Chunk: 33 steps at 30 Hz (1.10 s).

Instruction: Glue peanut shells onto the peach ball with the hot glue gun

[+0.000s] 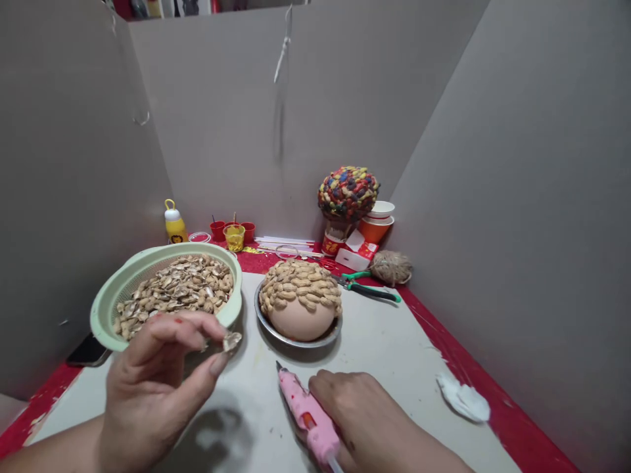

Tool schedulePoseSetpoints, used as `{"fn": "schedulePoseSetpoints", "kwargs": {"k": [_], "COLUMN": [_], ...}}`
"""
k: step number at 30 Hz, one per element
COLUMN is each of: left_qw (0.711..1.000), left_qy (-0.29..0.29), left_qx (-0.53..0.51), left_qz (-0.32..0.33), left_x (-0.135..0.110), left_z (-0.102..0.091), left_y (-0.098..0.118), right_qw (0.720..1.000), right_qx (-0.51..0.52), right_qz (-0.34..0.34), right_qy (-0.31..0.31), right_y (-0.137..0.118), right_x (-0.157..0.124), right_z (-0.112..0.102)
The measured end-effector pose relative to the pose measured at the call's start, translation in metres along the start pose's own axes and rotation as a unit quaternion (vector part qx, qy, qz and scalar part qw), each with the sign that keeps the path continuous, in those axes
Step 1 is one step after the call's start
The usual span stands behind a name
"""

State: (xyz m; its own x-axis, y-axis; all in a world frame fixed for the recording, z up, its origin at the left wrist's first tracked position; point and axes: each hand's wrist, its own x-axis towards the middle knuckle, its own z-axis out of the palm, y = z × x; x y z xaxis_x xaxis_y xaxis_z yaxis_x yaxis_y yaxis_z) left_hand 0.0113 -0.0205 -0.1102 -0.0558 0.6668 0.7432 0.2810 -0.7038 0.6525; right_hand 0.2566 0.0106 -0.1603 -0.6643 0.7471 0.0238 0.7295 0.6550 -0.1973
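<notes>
Between thumb and forefinger, my left hand (158, 381) pinches a peanut shell (232, 341), its pale hollow side showing. My right hand (355, 401) is wrapped round a pink hot glue gun (308, 414), whose dark nozzle points up and to the left, short of the bowl. A ball (303, 320), smooth and peach-coloured, rests in a shallow metal bowl (298, 343); peanut shells (300, 282) cover its top and back, while its lower front is bare. Behind my left hand stands a light green strainer basket (106, 315) holding many peanut shells (182, 289).
Pliers (372, 291) and a twine ball (390, 267) lie at the right rear. Behind stand a colourful shell-covered ball (348, 192), stacked paper cups (377, 228), small paint cups (234, 238) and a yellow bottle (174, 225). Crumpled white tissue (463, 397) lies right. Grey panels enclose the table.
</notes>
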Motion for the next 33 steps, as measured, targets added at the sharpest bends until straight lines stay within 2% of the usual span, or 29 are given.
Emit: {"fn": "schedulePoseSetpoints", "kwargs": {"k": [4,6,8,10,12,15,18,20,23,26,33], "left_qw": [0.986,0.961,0.930,0.904,0.882,0.852,0.833,0.827,0.824,0.817,0.811], "left_qy": [-0.106,-0.155,-0.175,-0.183,-0.190,-0.201,-0.196,-0.185,-0.180,-0.182,-0.182], "left_qx": [0.088,0.149,0.193,0.232,0.265,0.296,0.322,0.337,0.344,0.352,0.365], "left_qz": [0.093,0.174,0.259,0.309,0.341,0.383,0.405,0.410,0.414,0.419,0.418], "left_x": [0.011,0.014,0.017,0.020,0.023,0.028,0.033,0.033,0.031,0.030,0.033], "left_z": [0.021,0.034,0.044,0.052,0.058,0.066,0.072,0.075,0.077,0.079,0.084], "left_y": [-0.011,-0.024,-0.038,-0.047,-0.049,-0.045,-0.042,-0.045,-0.052,-0.059,-0.064], "right_qw": [0.999,0.999,0.999,0.998,0.993,0.970,0.932,0.917,0.917,0.922,0.923], "right_qx": [0.025,0.029,0.036,0.065,0.111,0.162,0.159,0.144,0.151,0.170,0.219], "right_qz": [0.024,0.017,0.011,0.000,-0.023,-0.061,-0.062,-0.049,-0.036,-0.027,-0.041], "right_qy": [-0.019,-0.016,-0.024,-0.024,0.022,0.170,0.320,0.369,0.366,0.347,0.314], "right_y": [0.004,0.008,0.013,0.019,0.028,0.046,0.066,0.079,0.092,0.096,0.092], "right_x": [0.004,0.003,0.000,-0.004,-0.008,-0.003,0.018,0.038,0.067,0.085,0.088], "right_z": [0.007,0.006,-0.001,-0.011,-0.024,-0.041,-0.047,-0.045,-0.038,-0.031,-0.026]}}
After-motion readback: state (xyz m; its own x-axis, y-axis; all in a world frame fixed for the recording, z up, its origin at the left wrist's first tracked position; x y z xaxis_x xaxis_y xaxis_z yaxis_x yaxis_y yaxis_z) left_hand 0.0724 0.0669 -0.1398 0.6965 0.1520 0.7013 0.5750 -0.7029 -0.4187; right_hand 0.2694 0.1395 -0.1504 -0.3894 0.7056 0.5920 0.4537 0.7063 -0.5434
